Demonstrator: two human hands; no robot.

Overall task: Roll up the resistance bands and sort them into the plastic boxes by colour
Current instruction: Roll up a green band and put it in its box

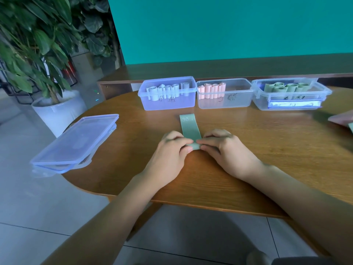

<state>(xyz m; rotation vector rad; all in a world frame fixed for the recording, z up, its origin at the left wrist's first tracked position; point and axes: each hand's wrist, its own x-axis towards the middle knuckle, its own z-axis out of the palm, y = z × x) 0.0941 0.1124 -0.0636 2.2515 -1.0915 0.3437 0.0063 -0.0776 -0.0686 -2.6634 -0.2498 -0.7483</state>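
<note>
A green resistance band (189, 125) marked "30 LB" lies flat on the wooden table (248, 150), its near end curled into a small roll. My left hand (170, 150) and my right hand (223, 148) pinch that rolled end from either side. Behind it stand three clear plastic boxes in a row. The left box (168, 104) holds several pale grey-blue rolls, the middle box (225, 103) several pink rolls, and the right box (290, 102) several green rolls.
A stack of clear box lids (76, 142) overhangs the table's left edge. A potted plant in a white pot (57, 111) stands on the floor to the left. At the far right edge lie more bands (342, 119), partly cut off.
</note>
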